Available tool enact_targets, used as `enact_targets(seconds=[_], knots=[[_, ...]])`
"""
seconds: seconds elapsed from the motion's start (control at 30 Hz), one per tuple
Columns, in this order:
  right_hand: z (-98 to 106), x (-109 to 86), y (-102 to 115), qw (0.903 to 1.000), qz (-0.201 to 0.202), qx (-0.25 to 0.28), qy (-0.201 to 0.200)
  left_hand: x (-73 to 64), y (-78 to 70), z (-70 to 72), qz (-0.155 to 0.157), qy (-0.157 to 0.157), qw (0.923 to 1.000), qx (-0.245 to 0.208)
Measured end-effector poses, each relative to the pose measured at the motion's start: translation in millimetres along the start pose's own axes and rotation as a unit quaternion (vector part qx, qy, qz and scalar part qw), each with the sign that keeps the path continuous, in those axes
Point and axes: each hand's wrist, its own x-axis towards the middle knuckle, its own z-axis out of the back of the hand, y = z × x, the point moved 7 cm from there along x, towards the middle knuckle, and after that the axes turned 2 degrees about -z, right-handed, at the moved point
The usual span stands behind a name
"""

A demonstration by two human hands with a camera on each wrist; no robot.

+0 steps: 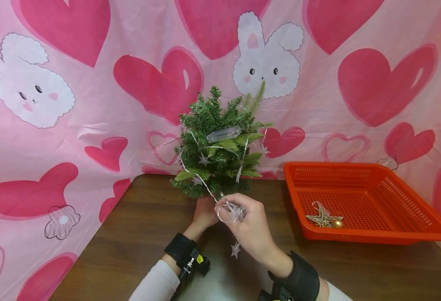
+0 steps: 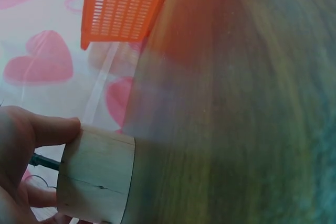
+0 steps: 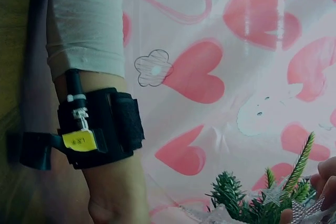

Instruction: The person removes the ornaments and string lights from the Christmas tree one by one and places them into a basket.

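A small artificial Christmas tree (image 1: 205, 117) stands on the table, with a wire of clear star lights draped round its branches. A clear battery box (image 1: 224, 134) lies against its front. In the left wrist view my left hand (image 2: 21, 140) grips the tree's round wooden base (image 2: 97, 174), thumb at its upper edge. My right hand (image 1: 252, 225) pinches a bunched loop of the star string lights (image 1: 235, 212) just in front of the lower branches. One clear star (image 1: 235, 250) dangles below that hand. In the right wrist view, the treetop (image 3: 228, 190) shows beside the fingers.
An orange-red plastic basket (image 1: 355, 235) sits at the right of the brown wooden table (image 1: 118, 234). Inside it lie a glittery gold star (image 1: 321, 218) and a small gold ball (image 1: 337, 224). A pink cloth (image 1: 137, 25) with hearts and rabbits hangs behind the tree.
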Motion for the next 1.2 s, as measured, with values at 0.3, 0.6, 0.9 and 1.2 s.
enact_targets(seconds=[0.3, 0.6, 0.9, 1.2], knots=[[15.5, 8.0, 7.5, 0.9973, 0.064, -0.024, -0.029, -5.4, -7.7, 10.1, -0.006, -0.053, 0.9950, -0.085], [21.2, 9.2, 12.6, 0.9957, 0.075, -0.037, -0.039, -0.8, -0.2, 12.3, -0.022, 0.010, 0.9719, -0.234], [25.3, 9.3, 22.4, 0.9885, 0.113, -0.073, -0.069, -3.1, 15.7, 6.4, 0.043, 0.093, 0.9459, -0.308], [21.3, 8.9, 21.1, 0.9963, 0.073, 0.026, -0.037, -4.4, 12.1, 4.1, 0.044, 0.077, 0.9398, -0.330]])
